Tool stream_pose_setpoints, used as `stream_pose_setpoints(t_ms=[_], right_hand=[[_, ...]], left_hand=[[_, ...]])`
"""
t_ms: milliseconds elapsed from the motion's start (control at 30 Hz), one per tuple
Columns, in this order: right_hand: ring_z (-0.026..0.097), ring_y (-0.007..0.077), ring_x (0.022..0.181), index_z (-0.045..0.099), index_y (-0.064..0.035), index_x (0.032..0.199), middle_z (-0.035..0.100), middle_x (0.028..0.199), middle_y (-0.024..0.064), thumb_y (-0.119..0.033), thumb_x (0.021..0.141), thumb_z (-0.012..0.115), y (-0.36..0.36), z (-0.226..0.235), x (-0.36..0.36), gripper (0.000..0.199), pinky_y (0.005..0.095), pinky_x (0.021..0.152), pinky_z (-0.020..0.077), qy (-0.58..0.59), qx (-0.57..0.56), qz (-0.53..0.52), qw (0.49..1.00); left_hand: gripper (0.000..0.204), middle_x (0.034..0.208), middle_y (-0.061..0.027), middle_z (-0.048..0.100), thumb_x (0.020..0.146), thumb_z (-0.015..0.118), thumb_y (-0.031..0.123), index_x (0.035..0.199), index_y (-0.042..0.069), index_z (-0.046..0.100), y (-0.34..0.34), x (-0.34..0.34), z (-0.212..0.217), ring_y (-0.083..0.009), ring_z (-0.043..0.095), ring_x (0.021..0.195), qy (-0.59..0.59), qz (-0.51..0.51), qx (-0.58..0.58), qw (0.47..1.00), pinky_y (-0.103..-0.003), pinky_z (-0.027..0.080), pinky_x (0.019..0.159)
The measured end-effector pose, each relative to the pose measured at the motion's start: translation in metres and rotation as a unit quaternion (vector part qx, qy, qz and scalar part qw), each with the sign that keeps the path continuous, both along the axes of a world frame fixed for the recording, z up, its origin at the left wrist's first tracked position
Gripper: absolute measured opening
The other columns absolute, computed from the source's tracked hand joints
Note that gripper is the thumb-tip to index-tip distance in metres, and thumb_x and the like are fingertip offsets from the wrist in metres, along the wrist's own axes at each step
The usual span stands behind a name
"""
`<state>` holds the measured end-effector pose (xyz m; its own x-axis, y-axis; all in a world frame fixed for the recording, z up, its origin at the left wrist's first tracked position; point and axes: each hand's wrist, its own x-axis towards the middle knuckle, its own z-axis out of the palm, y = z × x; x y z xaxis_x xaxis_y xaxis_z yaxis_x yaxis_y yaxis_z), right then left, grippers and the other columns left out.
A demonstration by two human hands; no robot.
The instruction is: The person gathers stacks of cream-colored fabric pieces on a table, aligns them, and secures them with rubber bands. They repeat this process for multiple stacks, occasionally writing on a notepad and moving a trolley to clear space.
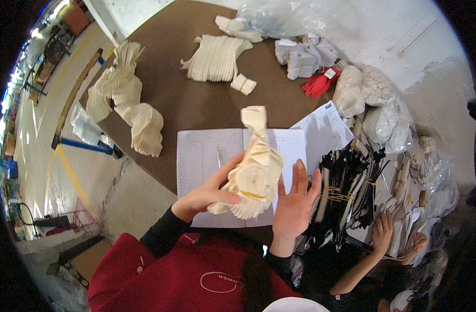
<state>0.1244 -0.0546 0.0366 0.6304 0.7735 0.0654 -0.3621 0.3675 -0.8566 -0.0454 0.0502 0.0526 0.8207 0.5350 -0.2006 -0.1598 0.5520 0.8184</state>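
Here, the left hand (211,190) grasps the cream bundle (258,174) from its left; the right hand (293,211), unclenched, hovers just right of it.

Left hand (211,190) curled in a grip, right hand (294,207) extended, loosely spread

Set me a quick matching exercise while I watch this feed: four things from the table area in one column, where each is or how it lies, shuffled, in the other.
Things
1. Yellow-banded cream fabric bundle
2. White paper notebook
3. Thin silvery pen
4. Bright red fabric bundle

Places and states
A. Lying on a left-hand page
B. Beyond the open pages, toward the right, near pale bundles
C. Held in the left hand
D. Spread open on the brown table

Pairs
1-C, 2-D, 3-A, 4-B
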Motion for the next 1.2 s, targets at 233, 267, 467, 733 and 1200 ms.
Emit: stream_pose_setpoints(t_ms=[233, 267, 467, 733, 1200], right_hand=[[0.057, 0.026, 0.115, 0.064, -0.0029, 0.117, 0.062, 0.123, 0.0094, -0.005, 0.084, 0.07, 0.008, -0.007, 0.05, 0.033, 0.0358, 0.099, 0.0426, -0.328, -0.265, -0.05, 0.905], [0.057, 0.0273, 0.115, 0.064, -0.0031, 0.117, 0.061, 0.123, 0.0102, -0.004, 0.083, 0.07, 0.009, -0.009, 0.053, 0.034, 0.0365, 0.099, 0.0428, -0.387, -0.271, -0.049, 0.88], [0.054, 0.0343, 0.117, 0.066, -0.003, 0.115, 0.059, 0.124, 0.0155, -0.003, 0.078, 0.071, 0.015, -0.034, 0.042, 0.037, 0.041, 0.1, 0.0429, -0.57, -0.32, -0.047, 0.756], [0.045, 0.0402, 0.128, 0.067, -0.0023, 0.115, 0.052, 0.136, 0.0207, -0.008, 0.083, 0.069, 0.018, -0.041, 0.043, 0.032, 0.0475, 0.107, 0.0373, -0.483, -0.306, -0.091, 0.815], [0.047, 0.0387, 0.126, 0.067, -0.0028, 0.113, 0.053, 0.136, 0.0202, -0.007, 0.085, 0.068, 0.017, -0.052, 0.044, 0.029, 0.0458, 0.106, 0.0388, -0.508, -0.325, -0.089, 0.793]], left_hand=[[0.086, 0.144, -0.0175, 0.046, 0.081, 0.071, 0.036, 0.149, 0.003, 0.03, 0.011, -0.041, -0.028, -0.0284, 0.052, 0.129, -0.086, 0.152, -0.162, 0.971, -0.04, 0.042, 0.109], [0.087, 0.143, -0.0175, 0.047, 0.08, 0.072, 0.037, 0.148, 0.003, 0.031, 0.014, -0.048, -0.033, -0.0284, 0.052, 0.128, -0.08, 0.152, -0.142, 0.975, -0.04, 0.043, 0.109], [0.09, 0.141, -0.0163, 0.049, 0.078, 0.075, 0.039, 0.148, 0.003, 0.032, 0.017, -0.08, -0.049, -0.0282, 0.055, 0.124, -0.116, 0.151, -0.097, 0.977, -0.041, 0.047, 0.104], [0.096, 0.148, -0.0147, 0.041, 0.079, 0.073, 0.026, 0.155, 0.007, 0.017, 0.02, -0.028, -0.004, -0.027, 0.049, 0.13, -0.005, 0.181, -0.085, 0.98, -0.039, 0.039, 0.11], [0.061, 0.137, -0.0192, 0.048, 0.086, 0.07, 0.047, 0.13, 0.008, 0.058, 0.129, 0.127, -0.055, -0.0371, 0.041, 0.129, 0.346, 0.123, 0.415, 0.832, -0.044, 0.04, 0.104]])
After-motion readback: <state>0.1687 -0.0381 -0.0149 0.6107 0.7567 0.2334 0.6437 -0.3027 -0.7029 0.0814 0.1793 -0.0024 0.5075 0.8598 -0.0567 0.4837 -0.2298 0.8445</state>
